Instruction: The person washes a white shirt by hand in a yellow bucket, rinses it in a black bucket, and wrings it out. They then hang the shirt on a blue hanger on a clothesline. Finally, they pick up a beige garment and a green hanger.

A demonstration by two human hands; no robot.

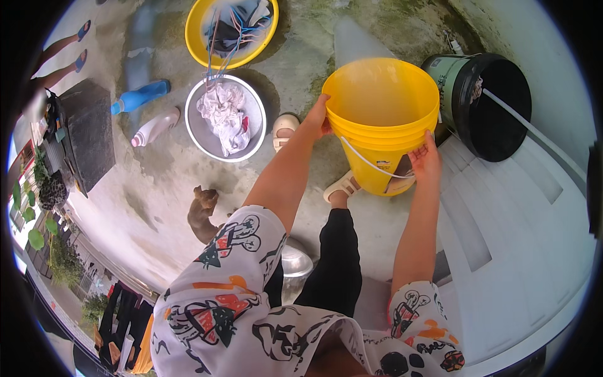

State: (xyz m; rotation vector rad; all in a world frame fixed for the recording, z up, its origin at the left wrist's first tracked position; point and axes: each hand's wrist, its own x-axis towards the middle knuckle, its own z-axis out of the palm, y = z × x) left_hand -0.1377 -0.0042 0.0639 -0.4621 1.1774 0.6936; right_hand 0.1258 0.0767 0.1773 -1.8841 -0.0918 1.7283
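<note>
A yellow plastic bucket [358, 155] is gripped between my two hands, tilted so its open mouth faces away from me. My left hand [322, 118] clasps the rim on the left side. On the right, my right hand [425, 158] holds the bucket below its rim, near the end of the white wire handle [377, 166]. The inside looks cloudy; whether that is water or the bare wall I cannot tell. To the left stands a metal basin [191, 125] with wet white clothes [226, 118] in it. Beyond it, a yellow basin [192, 42] holds dark clothes, cloudy water and several wire hangers [240, 28].
A blue bottle [141, 96] and a pale pink bottle [155, 126] lie left of the metal basin. A brown dog [200, 214] is near my left arm. Right of the bucket are a large black-and-green bucket [499, 108] and a white ridged surface [518, 235]. Another person's legs [59, 61] show far left.
</note>
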